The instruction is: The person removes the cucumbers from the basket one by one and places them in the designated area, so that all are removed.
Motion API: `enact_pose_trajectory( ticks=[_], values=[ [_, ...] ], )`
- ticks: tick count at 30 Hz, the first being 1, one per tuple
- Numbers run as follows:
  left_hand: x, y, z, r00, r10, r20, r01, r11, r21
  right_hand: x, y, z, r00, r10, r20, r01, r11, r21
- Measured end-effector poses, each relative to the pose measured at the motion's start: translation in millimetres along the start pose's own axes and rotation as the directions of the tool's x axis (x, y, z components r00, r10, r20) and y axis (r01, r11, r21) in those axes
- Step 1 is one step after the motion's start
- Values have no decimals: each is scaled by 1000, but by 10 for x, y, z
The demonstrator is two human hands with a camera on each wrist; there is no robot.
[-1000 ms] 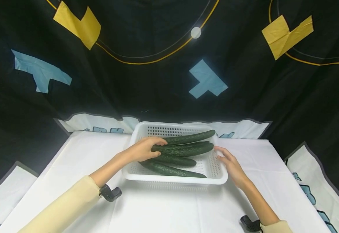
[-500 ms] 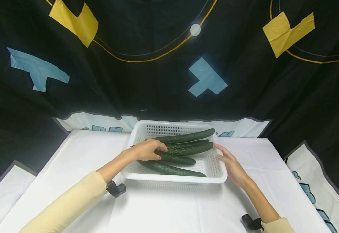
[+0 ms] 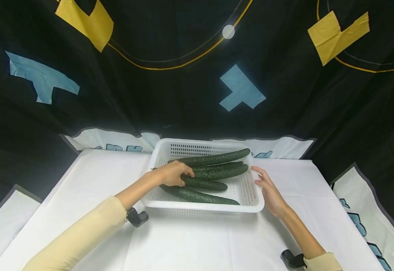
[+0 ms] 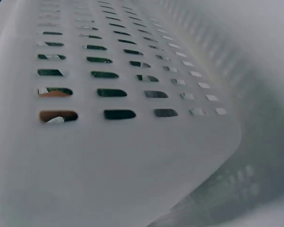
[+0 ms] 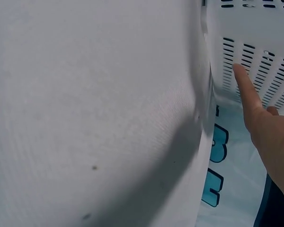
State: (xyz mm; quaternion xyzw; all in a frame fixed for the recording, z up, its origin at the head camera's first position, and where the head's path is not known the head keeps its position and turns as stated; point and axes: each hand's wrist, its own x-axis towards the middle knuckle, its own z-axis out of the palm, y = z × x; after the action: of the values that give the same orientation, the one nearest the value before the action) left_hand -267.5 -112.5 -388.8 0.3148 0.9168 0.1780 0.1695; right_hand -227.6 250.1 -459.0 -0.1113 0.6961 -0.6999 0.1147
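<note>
A white perforated plastic basket holds several dark green cucumbers lying roughly side by side. My left hand reaches over the basket's left side, its fingers and thumb curled round the left end of a shorter cucumber. A longer cucumber lies just in front of it, and a thicker cucumber behind. My right hand is at the basket's right rim with its fingers loosely extended. In the right wrist view, a straight finger overlaps the slotted basket wall. The left wrist view shows only the basket's side, with glimpses of green through the slots.
The basket stands near the far edge of a table covered with white cloth. Beyond it hangs a black curtain with yellow and blue tape pieces. A long cucumber lies along the basket's back side.
My left hand has moved slightly right and shifted from the thicker cucumber to the shorter one in front of it. The right hand stays at the rim, almost still.
</note>
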Motion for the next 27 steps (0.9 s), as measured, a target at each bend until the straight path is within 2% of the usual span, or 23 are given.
enact_pose_trajectory(
  ticks=[5, 10, 15, 20, 22, 27],
  values=[
    [6, 2, -16, 1000, -4, -11, 4, 1000, -9, 3, 13, 26, 1000, 1, -9, -1, 1000, 30],
    [3, -24, -15, 999, 18, -28, -19, 1000, -22, 10, 18, 37, 1000, 9, -7, -9, 999, 40],
    [-5, -10, -19, 998, 43, -52, -43, 999, 2, 10, 17, 32, 1000, 26, -12, -26, 999, 35],
    [-54, 27, -64, 991, 80, -111, -78, 997, 24, 4, 6, 23, 999, 34, -12, -33, 999, 34],
    [-90, 43, -92, 987, 88, -135, -88, 996, 8, 3, 6, 17, 999, 34, -10, -34, 999, 34],
    [-194, 55, -184, 969, 117, -219, -125, 992, -24, -1, 12, 1, 999, 33, -4, -33, 999, 37]
  ],
)
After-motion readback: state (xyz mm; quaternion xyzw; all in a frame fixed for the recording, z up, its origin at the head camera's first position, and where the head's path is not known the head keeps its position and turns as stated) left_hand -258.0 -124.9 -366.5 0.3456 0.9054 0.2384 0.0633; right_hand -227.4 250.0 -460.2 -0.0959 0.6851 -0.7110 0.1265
